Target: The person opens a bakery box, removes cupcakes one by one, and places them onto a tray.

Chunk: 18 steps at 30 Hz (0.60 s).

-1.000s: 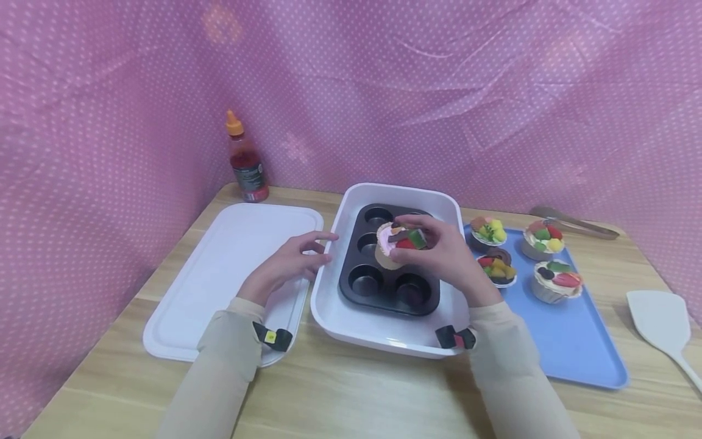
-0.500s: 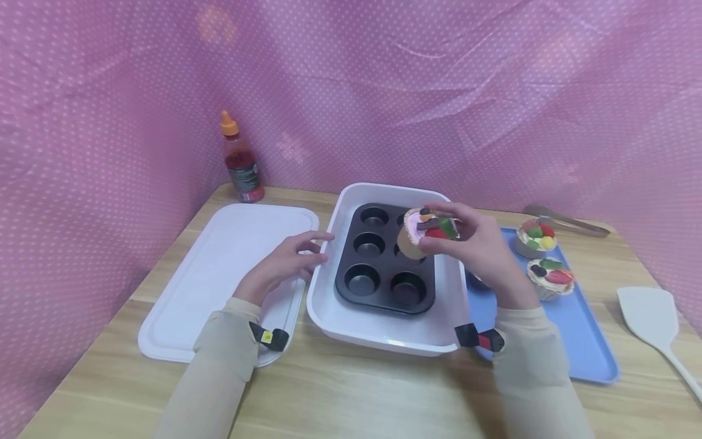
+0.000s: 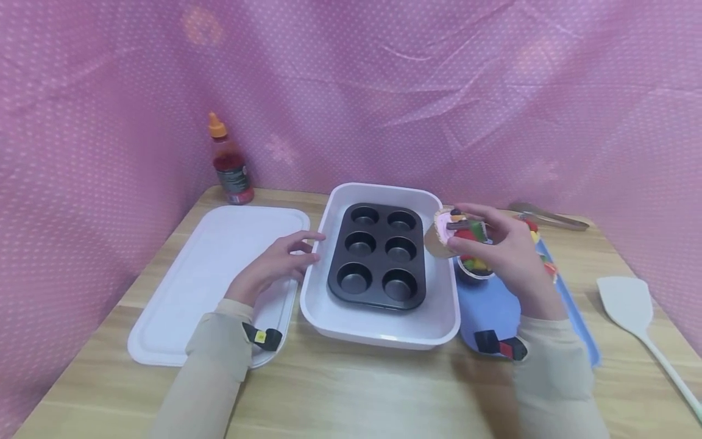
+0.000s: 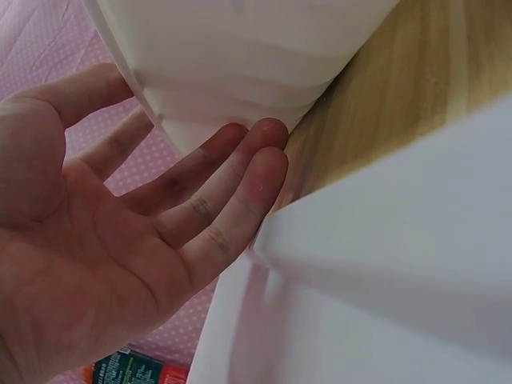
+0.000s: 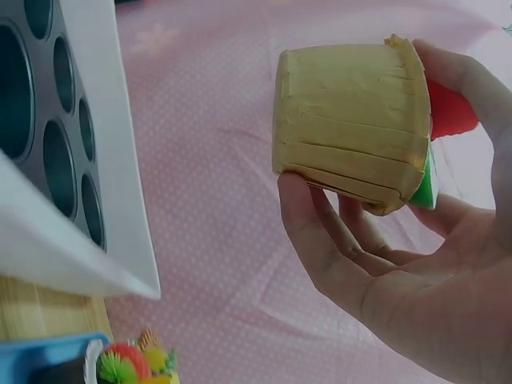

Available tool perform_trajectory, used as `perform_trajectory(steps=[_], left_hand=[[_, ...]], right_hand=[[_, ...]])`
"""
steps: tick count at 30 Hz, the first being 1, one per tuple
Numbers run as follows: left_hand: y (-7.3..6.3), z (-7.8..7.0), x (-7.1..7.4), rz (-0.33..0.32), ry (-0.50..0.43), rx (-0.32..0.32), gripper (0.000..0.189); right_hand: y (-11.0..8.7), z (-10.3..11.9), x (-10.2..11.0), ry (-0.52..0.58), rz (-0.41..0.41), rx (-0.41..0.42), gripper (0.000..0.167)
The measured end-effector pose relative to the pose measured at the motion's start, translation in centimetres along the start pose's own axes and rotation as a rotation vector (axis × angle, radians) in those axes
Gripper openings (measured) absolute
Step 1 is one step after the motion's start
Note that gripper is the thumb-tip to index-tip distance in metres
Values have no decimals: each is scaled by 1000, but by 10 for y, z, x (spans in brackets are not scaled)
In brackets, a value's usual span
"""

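My right hand pinches a toy cupcake between thumb and fingers. Its pleated tan cup is tipped sideways, with pink icing and red and green pieces on top. In the head view it is over the right rim of the white bin. Inside that bin lies a dark muffin pan with bare cups. My left hand is at the bin's left side, fingers extended, fingertips right at the outer wall in the left wrist view. Under my right hand is a blue tray bearing several cupcakes, partly hidden.
A white lid-like tray lies on the left, under my left forearm. At the back left stands a sauce bottle with an orange cap. Metal tongs lie at the back right, and a white spatula is at the far right.
My right hand has carried the cupcake from over the muffin pan to the right, to the bin's rim and the blue tray. The left hand has stayed at the bin's side.
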<state>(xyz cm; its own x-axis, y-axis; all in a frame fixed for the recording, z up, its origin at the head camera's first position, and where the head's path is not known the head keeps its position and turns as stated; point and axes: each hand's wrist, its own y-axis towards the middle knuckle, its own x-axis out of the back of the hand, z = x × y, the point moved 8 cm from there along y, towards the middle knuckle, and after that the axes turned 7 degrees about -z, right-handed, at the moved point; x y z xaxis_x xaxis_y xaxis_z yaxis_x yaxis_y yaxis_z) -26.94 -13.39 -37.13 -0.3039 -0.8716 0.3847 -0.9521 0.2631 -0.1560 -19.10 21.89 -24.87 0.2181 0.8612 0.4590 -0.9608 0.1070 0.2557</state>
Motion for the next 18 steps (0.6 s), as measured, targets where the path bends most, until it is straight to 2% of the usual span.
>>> perform_trajectory(steps=[5, 13, 18], left_hand=[[0, 3, -1, 19, 27, 12, 52], [2, 1, -2, 39, 38, -11, 49], [0, 0, 0, 55, 39, -15, 49]], right_hand=[[-9, -12, 12, -40, -10, -96, 63], [-22, -32, 32, -45, -58, -97, 64], [-33, -43, 38, -59, -33, -96, 63]])
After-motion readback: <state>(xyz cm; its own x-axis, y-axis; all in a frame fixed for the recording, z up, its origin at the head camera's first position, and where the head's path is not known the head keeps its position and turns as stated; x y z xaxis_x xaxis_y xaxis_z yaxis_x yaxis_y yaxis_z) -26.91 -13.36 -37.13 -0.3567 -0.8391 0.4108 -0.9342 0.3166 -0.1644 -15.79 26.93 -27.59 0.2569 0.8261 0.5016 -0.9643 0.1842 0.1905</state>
